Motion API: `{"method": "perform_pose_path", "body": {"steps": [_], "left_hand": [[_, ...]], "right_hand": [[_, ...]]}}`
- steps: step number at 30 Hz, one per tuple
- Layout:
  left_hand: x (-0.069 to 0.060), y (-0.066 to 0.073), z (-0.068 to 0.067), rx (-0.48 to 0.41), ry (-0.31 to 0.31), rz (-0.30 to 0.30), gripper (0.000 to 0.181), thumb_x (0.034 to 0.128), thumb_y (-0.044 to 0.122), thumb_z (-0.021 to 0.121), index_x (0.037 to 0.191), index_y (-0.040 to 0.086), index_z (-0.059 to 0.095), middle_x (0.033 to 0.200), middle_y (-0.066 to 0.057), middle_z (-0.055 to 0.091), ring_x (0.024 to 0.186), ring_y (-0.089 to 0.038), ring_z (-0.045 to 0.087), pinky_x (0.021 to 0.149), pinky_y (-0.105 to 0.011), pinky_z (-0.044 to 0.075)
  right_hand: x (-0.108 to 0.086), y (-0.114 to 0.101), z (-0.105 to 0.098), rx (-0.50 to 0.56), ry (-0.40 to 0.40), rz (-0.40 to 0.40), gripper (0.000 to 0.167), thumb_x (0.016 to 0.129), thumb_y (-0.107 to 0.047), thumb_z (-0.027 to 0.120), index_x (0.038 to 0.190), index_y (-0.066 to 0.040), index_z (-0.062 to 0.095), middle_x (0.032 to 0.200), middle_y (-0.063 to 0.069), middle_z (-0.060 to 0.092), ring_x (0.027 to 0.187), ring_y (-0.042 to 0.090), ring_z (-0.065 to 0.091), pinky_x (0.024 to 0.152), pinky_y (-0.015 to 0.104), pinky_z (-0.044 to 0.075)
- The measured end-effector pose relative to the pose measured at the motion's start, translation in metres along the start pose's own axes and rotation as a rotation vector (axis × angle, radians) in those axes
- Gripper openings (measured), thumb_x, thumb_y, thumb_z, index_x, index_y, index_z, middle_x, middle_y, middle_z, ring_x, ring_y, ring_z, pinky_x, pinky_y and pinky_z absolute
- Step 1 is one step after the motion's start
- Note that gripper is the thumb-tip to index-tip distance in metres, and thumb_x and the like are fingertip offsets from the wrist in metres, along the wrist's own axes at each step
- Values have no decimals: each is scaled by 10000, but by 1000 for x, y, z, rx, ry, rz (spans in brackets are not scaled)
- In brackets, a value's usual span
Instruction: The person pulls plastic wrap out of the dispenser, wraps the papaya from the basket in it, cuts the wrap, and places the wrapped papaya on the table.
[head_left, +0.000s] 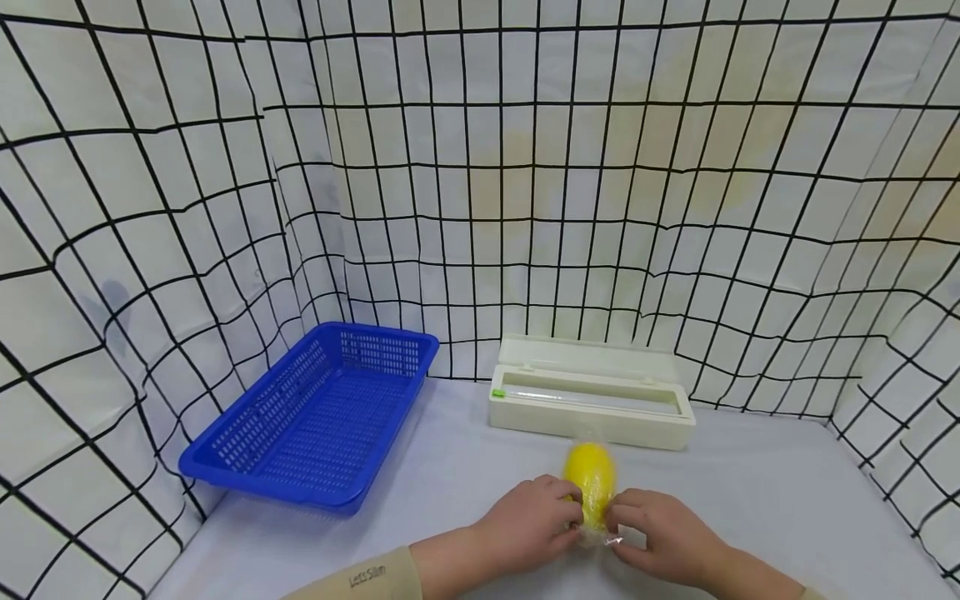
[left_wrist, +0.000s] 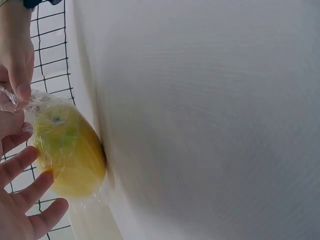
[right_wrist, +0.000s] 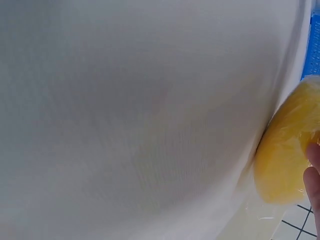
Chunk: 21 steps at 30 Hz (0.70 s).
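A yellow oval fruit (head_left: 590,475), wrapped in clear cling film (left_wrist: 42,101), lies on the white table between my hands. A greenish patch and a dark stem spot show through the film in the left wrist view. My left hand (head_left: 528,521) pinches gathered film at the fruit's near end between thumb and index finger; its other fingers are spread along the fruit's side. From the opposite side, my right hand (head_left: 667,533) pinches the same bunched film. Only part of the fruit (right_wrist: 282,160) and some fingertips (right_wrist: 312,182) appear in the right wrist view.
Behind the fruit stands a cream film dispenser (head_left: 592,427), lid raised, with a film roll (head_left: 592,401) inside and a green tab at its left. A blue perforated basket (head_left: 322,433) stands to the left. White walls with black grid lines (head_left: 517,192) enclose the table.
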<state>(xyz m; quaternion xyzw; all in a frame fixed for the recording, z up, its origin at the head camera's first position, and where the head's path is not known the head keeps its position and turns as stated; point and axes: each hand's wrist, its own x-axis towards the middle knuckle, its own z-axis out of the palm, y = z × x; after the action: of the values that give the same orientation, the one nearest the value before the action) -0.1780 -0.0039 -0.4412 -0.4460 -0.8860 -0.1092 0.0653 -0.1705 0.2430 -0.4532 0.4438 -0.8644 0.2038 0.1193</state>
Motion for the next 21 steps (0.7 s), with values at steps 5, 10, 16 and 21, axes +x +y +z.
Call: {"method": "perform_pose_path", "body": {"steps": [5, 10, 16, 21], "left_hand": [[3, -4, -1, -177, 14, -114, 114, 949, 325, 666, 878, 252, 717, 1046, 166, 637, 976, -13, 564, 890, -212, 483], [4, -8, -3, -301, 3, -216, 130, 945, 333, 674, 835, 264, 671, 993, 182, 615, 951, 4, 555, 914, -239, 487], [6, -13, -3, -405, 13, -312, 107, 924, 378, 698, 953, 278, 675, 974, 203, 609, 925, 4, 560, 888, -263, 495], [8, -19, -2, -496, 29, -340, 71, 930, 368, 694, 958, 305, 680, 1001, 220, 602, 993, -29, 577, 934, -294, 487]], "right_hand": [[2, -2, 1, 76, 11, 71, 44, 962, -296, 667, 951, -329, 641, 947, -221, 623, 846, -21, 575, 724, 249, 543], [3, -2, 1, 198, -4, 217, 24, 976, -317, 637, 990, -331, 651, 955, -193, 652, 863, -3, 581, 723, 274, 533], [7, -3, -1, 252, -29, 346, 111, 970, -403, 617, 953, -309, 674, 945, -193, 655, 806, -5, 559, 670, 267, 514], [14, -6, -3, 276, -39, 398, 197, 978, -408, 603, 899, -249, 691, 850, -140, 662, 716, -3, 526, 617, 236, 484]]}}
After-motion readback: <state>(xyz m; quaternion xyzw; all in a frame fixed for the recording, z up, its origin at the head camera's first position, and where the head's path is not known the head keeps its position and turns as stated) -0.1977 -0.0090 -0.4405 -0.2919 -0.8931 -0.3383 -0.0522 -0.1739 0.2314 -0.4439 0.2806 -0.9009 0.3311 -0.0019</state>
